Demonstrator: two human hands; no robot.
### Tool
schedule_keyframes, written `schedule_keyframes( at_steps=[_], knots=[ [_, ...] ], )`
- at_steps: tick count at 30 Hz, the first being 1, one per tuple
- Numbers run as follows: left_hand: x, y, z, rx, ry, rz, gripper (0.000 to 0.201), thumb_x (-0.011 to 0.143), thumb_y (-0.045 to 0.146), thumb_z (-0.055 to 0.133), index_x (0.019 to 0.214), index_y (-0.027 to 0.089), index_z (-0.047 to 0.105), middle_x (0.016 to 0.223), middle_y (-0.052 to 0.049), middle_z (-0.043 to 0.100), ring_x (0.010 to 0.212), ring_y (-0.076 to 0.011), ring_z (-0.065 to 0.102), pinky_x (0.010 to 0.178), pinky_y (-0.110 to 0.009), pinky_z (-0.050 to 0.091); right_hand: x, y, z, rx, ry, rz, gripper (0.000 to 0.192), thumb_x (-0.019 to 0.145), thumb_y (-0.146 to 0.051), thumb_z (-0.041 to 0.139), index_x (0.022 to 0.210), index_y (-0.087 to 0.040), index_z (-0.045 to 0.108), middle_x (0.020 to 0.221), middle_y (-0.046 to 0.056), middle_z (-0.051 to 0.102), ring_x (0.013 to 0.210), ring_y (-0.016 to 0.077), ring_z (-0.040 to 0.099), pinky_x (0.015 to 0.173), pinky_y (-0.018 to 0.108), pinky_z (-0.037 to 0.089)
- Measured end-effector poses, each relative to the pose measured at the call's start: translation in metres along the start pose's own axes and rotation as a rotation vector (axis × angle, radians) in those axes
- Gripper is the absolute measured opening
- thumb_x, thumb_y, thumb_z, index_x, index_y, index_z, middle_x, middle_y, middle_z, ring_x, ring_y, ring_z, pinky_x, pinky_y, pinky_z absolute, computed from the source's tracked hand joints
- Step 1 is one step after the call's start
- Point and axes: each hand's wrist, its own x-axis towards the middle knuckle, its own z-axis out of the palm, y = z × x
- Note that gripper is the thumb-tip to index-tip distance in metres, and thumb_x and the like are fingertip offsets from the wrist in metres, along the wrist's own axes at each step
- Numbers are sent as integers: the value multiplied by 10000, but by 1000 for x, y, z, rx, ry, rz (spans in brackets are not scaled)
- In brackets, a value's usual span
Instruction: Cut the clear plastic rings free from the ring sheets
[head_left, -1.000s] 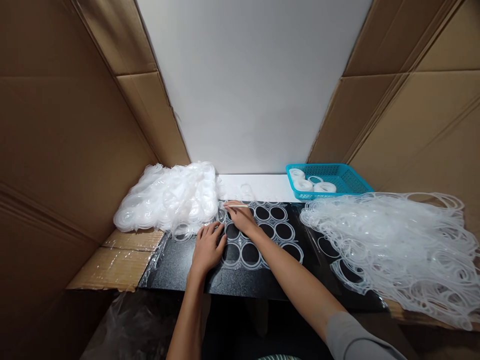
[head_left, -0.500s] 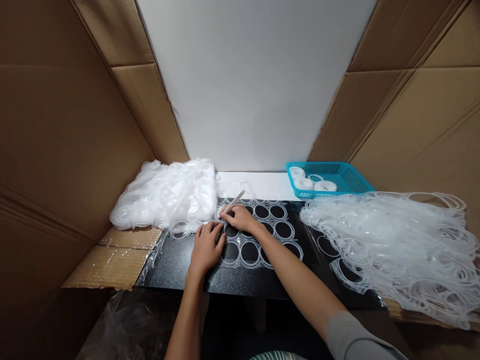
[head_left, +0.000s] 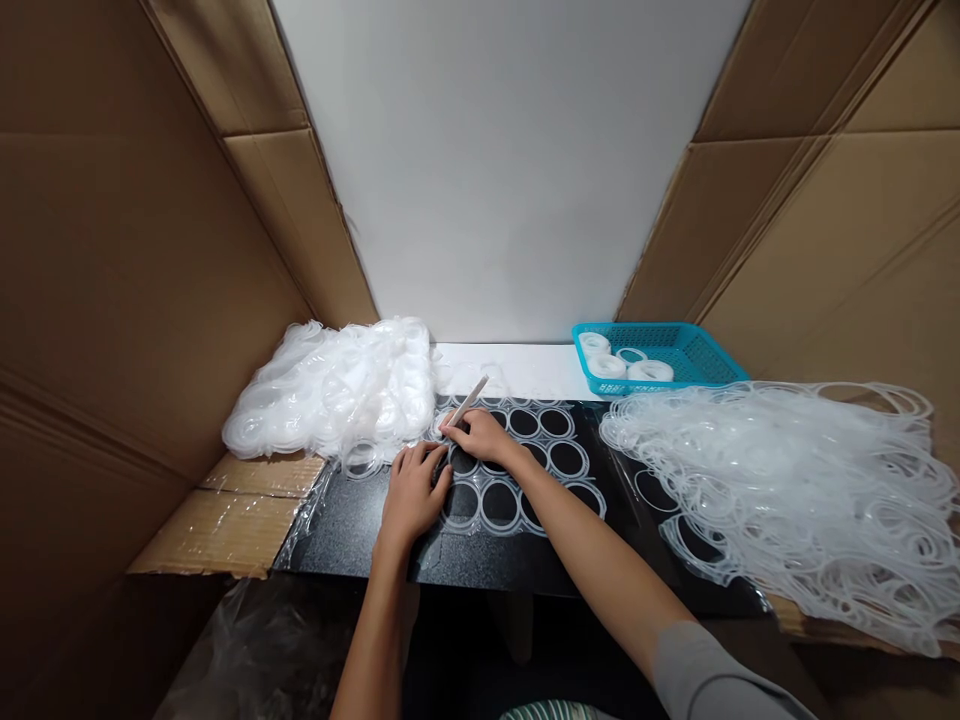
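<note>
A clear plastic sheet of joined rings [head_left: 500, 507] lies flat on the black tabletop. My right hand [head_left: 477, 436] is closed around a slim, pale, pen-like stick [head_left: 469, 398], its upper end leaning up and to the right. The stick's lower tip is hidden by my fingers, over the rings at the sheet's left side. My left hand [head_left: 414, 492] rests palm down at the sheet's left edge, fingers stretched out and thumb apart, holding nothing.
Stacked white ring sheets [head_left: 337, 390] are at the left. A heap of clear ring scraps [head_left: 795, 490] spreads over the right side. Behind it, a teal basket [head_left: 712, 365] holds several white ring bundles. Cardboard walls [head_left: 847, 220] and a white panel [head_left: 510, 170] surround the tabletop [head_left: 345, 530].
</note>
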Motion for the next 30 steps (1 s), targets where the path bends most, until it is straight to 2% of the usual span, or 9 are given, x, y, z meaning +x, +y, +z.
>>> schedule_keyframes(
  at_steps=[4, 7, 10, 14, 16, 19, 23, 25, 30],
  knots=[
    [0, 0, -1, 5, -2, -2, 330, 999, 308, 543, 1298, 274, 678, 1275, -65, 688, 1229, -286, 601, 1196, -541, 373, 0, 1, 1, 16, 0, 6, 157, 951, -215, 658, 967, -176, 809, 1001, 71, 810, 957, 223, 757, 940, 336, 561],
    [0, 2, -2, 11, -9, -1, 323, 1003, 306, 540, 1294, 274, 677, 1281, -61, 690, 1229, -279, 605, 1202, -536, 369, 0, 4, 1, -33, -1, -45, 145, 947, -209, 667, 948, -178, 808, 1027, 79, 809, 1021, 237, 749, 1001, 355, 543],
    [0, 3, -2, 21, -17, -5, 327, 1008, 307, 539, 1305, 263, 667, 1313, -66, 686, 1248, -281, 602, 1211, -539, 361, 0, 7, 1, -112, -9, -141, 138, 955, -214, 668, 936, -194, 804, 1060, 79, 805, 1076, 246, 731, 1046, 367, 519],
    [0, 3, -1, 37, -18, -18, 336, 1002, 302, 552, 1318, 265, 659, 1396, -69, 663, 1308, -295, 582, 1218, -553, 355, 1, 9, 2, -193, -89, -320, 195, 1002, -200, 596, 964, -216, 787, 1007, 50, 795, 975, 213, 724, 959, 337, 542],
    [1, 3, 0, 43, -15, -24, 335, 1000, 294, 553, 1316, 265, 660, 1407, -71, 662, 1318, -295, 583, 1217, -553, 359, 2, 10, 3, -244, -79, -364, 213, 1011, -181, 572, 1001, -216, 783, 1060, 63, 793, 1006, 216, 717, 988, 352, 535],
    [0, 4, 0, 50, -2, -33, 325, 998, 292, 557, 1302, 260, 669, 1392, -81, 670, 1320, -295, 589, 1215, -552, 366, 4, 12, 5, -277, 41, -336, 251, 1010, -150, 547, 1068, -209, 784, 1180, 95, 782, 1116, 240, 704, 1050, 390, 515],
    [-2, 5, -1, 40, 18, -26, 315, 1000, 309, 557, 1288, 271, 678, 1375, -73, 677, 1313, -279, 597, 1222, -532, 369, 4, 14, 3, -169, 212, -199, 252, 1034, -217, 538, 1078, -225, 787, 1161, 70, 795, 1137, 228, 716, 1071, 372, 514],
    [-2, 6, -1, 28, 26, -21, 304, 1003, 311, 549, 1272, 274, 685, 1362, -66, 684, 1297, -269, 606, 1228, -522, 367, 3, 13, 2, -122, 206, -133, 227, 1028, -248, 562, 1054, -238, 788, 1142, 52, 798, 1119, 221, 724, 1067, 359, 516],
    [-2, 6, -3, 4, 39, -19, 282, 1001, 298, 543, 1233, 265, 699, 1325, -66, 703, 1262, -266, 622, 1211, -517, 387, 1, 10, 2, -22, 74, -50, 123, 955, -257, 683, 938, -193, 787, 1061, 68, 801, 1024, 223, 737, 992, 345, 535]
  ],
)
